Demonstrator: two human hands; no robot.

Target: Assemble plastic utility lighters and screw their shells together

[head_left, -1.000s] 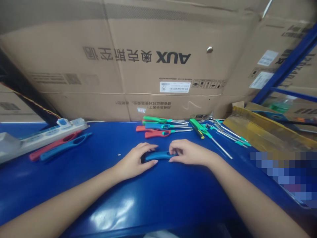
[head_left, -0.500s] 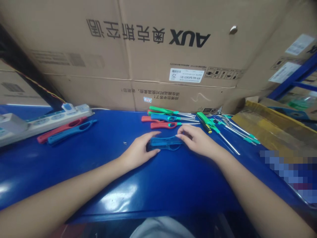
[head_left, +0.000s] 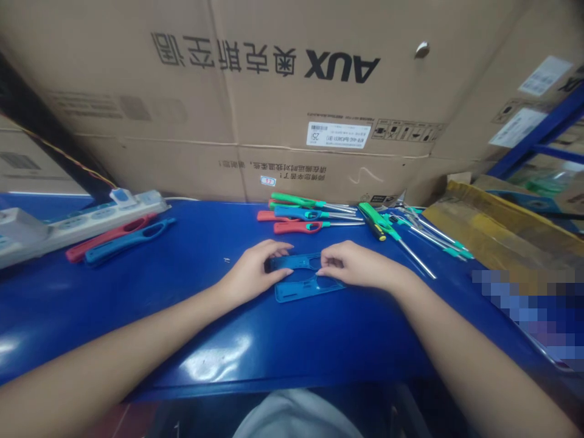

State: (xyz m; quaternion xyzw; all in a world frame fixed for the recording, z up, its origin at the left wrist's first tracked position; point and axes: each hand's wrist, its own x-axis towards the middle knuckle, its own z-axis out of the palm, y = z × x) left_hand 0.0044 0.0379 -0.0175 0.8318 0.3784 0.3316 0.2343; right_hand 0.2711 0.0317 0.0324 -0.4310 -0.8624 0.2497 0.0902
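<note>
Two long shells of glossy blue plastic, slightly curved and apparently hollow, lie side by side over the blue counter (head_left: pixel 319 347), near its middle. The left hand (head_left: pixel 255 271) has its grip around the left end of the far blue shell (head_left: pixel 298 261), thumb on one edge and forefinger along the other. The right hand (head_left: pixel 349 263) curls its fingers at the right end of the pair, thumb near the loop of the near blue shell (head_left: pixel 296 290); I cannot tell whether its grip pinches one shell, both or neither.

The counter is smooth and shiny. Beyond the hands lie lighters with coloured handles and slim metal tubes, a red lighter (head_left: pixel 298 227) foremost. A red handle (head_left: pixel 109 239) and a blue handle (head_left: pixel 130 242) rest beside the white power strip (head_left: pixel 86 225), which the left edge cuts off.

The fingers hide the shells' ends, tiny bits (head_left: pixel 227 260) left of the hands are too small to identify, and pixelation covers the lower right.

A creased brown carton (head_left: pixel 182 121) stands behind; what it contains is hidden. The taped cardboard box (head_left: pixel 460 228) at right is partly cut off, its contents unclear.
</note>
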